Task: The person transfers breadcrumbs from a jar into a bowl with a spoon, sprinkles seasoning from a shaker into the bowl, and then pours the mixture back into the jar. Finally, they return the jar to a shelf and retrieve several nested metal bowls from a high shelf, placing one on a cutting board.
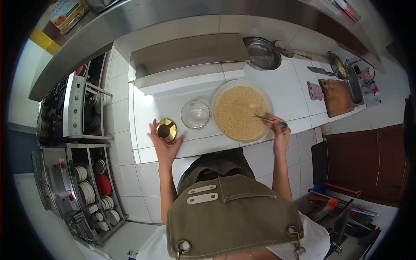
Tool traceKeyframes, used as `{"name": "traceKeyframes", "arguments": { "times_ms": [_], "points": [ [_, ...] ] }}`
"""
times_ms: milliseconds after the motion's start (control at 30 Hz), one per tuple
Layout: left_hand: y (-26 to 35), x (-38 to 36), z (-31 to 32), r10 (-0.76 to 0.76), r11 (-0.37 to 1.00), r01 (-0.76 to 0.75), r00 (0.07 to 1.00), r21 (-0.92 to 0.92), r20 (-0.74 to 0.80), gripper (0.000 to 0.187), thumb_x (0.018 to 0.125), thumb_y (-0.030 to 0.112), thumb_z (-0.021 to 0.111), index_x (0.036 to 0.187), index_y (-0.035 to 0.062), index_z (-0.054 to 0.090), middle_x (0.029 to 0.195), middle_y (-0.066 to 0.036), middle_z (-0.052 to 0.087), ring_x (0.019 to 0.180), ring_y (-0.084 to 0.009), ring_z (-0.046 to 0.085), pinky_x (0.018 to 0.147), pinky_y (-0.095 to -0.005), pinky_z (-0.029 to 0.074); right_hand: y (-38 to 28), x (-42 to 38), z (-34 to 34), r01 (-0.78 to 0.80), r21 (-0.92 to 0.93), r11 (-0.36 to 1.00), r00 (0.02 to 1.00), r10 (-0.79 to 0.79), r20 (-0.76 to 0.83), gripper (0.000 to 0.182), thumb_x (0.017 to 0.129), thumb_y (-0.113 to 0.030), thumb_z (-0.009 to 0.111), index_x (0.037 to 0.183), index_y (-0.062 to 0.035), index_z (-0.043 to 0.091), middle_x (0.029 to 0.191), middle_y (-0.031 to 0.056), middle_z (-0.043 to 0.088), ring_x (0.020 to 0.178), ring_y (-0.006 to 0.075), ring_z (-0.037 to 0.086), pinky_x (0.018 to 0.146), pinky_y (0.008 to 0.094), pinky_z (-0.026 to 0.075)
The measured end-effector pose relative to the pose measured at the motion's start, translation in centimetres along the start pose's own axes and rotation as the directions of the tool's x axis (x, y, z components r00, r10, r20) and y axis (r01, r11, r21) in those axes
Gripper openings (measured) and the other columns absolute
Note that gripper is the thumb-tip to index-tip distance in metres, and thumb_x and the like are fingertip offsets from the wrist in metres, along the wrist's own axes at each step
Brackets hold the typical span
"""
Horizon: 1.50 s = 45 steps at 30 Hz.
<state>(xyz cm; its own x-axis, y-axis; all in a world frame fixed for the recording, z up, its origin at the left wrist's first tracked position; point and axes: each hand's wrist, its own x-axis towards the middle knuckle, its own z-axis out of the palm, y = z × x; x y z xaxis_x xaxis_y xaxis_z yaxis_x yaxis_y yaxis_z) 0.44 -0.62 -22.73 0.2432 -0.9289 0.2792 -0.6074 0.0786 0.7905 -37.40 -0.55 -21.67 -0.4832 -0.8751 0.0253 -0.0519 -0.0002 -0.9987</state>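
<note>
Now the right hand pinches a spoon in the crumb bowl (left hand, fingers spread, touches the brass cup).

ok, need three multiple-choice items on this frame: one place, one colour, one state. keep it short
1. Where is the empty glass bowl?
A. between the gold cup and the big bowl
B. on the cutting board
C. on the stove

2. What colour is the apron?
A. red
B. olive green
C. blue

3. What is the right hand doing?
A. resting flat
B. holding a utensil in the big bowl
C. gripping a knife

Answers: A, the glass bowl sits between them on the counter; B, the cloth is olive; B, the fingers pinch a utensil reaching into the grains.
</note>
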Motion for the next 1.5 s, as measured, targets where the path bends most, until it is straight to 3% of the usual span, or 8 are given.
{"name": "traceKeyframes", "arguments": {
  "times_ms": [133, 300, 467, 833, 1300, 1400, 1467, 1500],
  "points": [
    [3.5, 1.0, 2.6, 0.146, 0.950, -0.112, 0.984, -0.292, 0.098, 0.101, 0.056, 0.015, 0.085, 0.133, 0.0066, 0.021, 0.140, -0.019, 0.030, 0.131, -0.0355, 0.028, 0.108, -0.0433, 0.025, -1.4, -2.0, 2.7, -0.158, 0.127, 0.979, 0.987, 0.158, 0.016, 0.021, 0.091, -0.008, 0.051, 0.100, 0.0093, 0.059, 0.091, 0.0136, 0.064, 0.076, 0.0179, 0.065, 0.071, 0.0255, 0.053],
    [2.5, 1.7, 6.7, 0.058, 0.829, 0.058, 0.980, -0.556, 0.188, 0.106, 0.056, 0.007, 0.083, 0.134, 0.0109, 0.011, 0.134, -0.020, 0.030, 0.125, -0.0301, 0.035, 0.105, -0.0400, 0.030, -1.7, -2.2, 3.1, -0.261, 0.260, 0.930, 0.961, 0.275, -0.018, 0.022, 0.091, -0.008, 0.050, 0.101, 0.0103, 0.058, 0.092, 0.0148, 0.063, 0.078, 0.0194, 0.065, 0.071, 0.0257, 0.053],
    [3.8, 2.6, 6.0, 0.126, 0.908, -0.074, 0.987, -0.413, 0.101, 0.098, 0.054, 0.009, 0.084, 0.130, 0.0084, 0.022, 0.128, -0.017, 0.037, 0.120, -0.0281, 0.040, 0.102, -0.0387, 0.033, -2.6, -1.7, 1.7, -0.233, 0.333, 0.914, 0.962, 0.268, -0.062, 0.022, 0.090, -0.008, 0.050, 0.101, 0.0097, 0.058, 0.093, 0.0145, 0.063, 0.077, 0.0199, 0.064, 0.072, 0.0263, 0.052],
    [11.4, 6.8, 3.9, 0.491, 0.854, -0.520, 0.802, -0.005, 0.340, 0.081, 0.051, 0.018, 0.080, 0.123, 0.0102, 0.044, 0.123, -0.010, 0.049, 0.117, -0.0302, 0.043, 0.107, -0.0495, 0.023, -5.3, 0.6, -1.7, -0.126, 0.229, 0.965, 0.972, 0.166, -0.165, 0.019, 0.089, -0.008, 0.051, 0.096, 0.0072, 0.060, 0.089, 0.0125, 0.063, 0.069, 0.0175, 0.063, 0.068, 0.0252, 0.051],
    [14.4, 6.8, 6.6, 0.532, 0.822, -0.568, 0.744, -0.037, 0.405, 0.080, 0.050, 0.019, 0.078, 0.123, 0.0128, 0.045, 0.123, -0.006, 0.048, 0.116, -0.0281, 0.043, 0.108, -0.0510, 0.021, -9.9, -0.4, 4.1, -0.097, 0.234, 0.967, 0.995, 0.092, 0.031, 0.021, 0.090, -0.008, 0.048, 0.094, 0.0088, 0.060, 0.087, 0.0121, 0.064, 0.068, 0.0172, 0.064, 0.064, 0.0248, 0.051],
    [14.2, 6.7, 6.7, 0.535, 0.831, -0.552, 0.759, -0.068, 0.372, 0.082, 0.049, 0.018, 0.078, 0.123, 0.0119, 0.044, 0.123, -0.007, 0.048, 0.115, -0.0285, 0.043, 0.107, -0.0497, 0.023, -10.8, -2.2, 5.3, 0.030, 0.087, 0.996, 0.991, -0.041, 0.125, 0.016, 0.087, -0.001, 0.051, 0.094, 0.0071, 0.062, 0.087, 0.0120, 0.066, 0.071, 0.0180, 0.065, 0.065, 0.0258, 0.051],
    [14.0, 6.7, 6.6, 0.528, 0.842, -0.532, 0.778, -0.091, 0.339, 0.082, 0.049, 0.018, 0.079, 0.123, 0.0112, 0.044, 0.123, -0.008, 0.048, 0.115, -0.0289, 0.043, 0.106, -0.0492, 0.024, -11.3, -3.1, 5.0, 0.590, -0.221, 0.777, 0.776, -0.470, 0.421, 0.015, 0.081, 0.006, 0.055, 0.092, 0.0031, 0.066, 0.087, 0.0124, 0.067, 0.075, 0.0186, 0.065, 0.066, 0.0265, 0.052],
    [14.0, 6.8, 6.4, 0.528, 0.845, -0.524, 0.786, -0.106, 0.321, 0.082, 0.049, 0.018, 0.079, 0.123, 0.0103, 0.044, 0.123, -0.009, 0.048, 0.115, -0.0295, 0.043, 0.104, -0.0479, 0.027, -11.2, -3.4, 4.9, 0.590, -0.221, 0.777, 0.776, -0.470, 0.421, 0.015, 0.081, 0.006, 0.055, 0.092, 0.0031, 0.066, 0.087, 0.0124, 0.067, 0.075, 0.0186, 0.065, 0.066, 0.0265, 0.052]
  ]
}}
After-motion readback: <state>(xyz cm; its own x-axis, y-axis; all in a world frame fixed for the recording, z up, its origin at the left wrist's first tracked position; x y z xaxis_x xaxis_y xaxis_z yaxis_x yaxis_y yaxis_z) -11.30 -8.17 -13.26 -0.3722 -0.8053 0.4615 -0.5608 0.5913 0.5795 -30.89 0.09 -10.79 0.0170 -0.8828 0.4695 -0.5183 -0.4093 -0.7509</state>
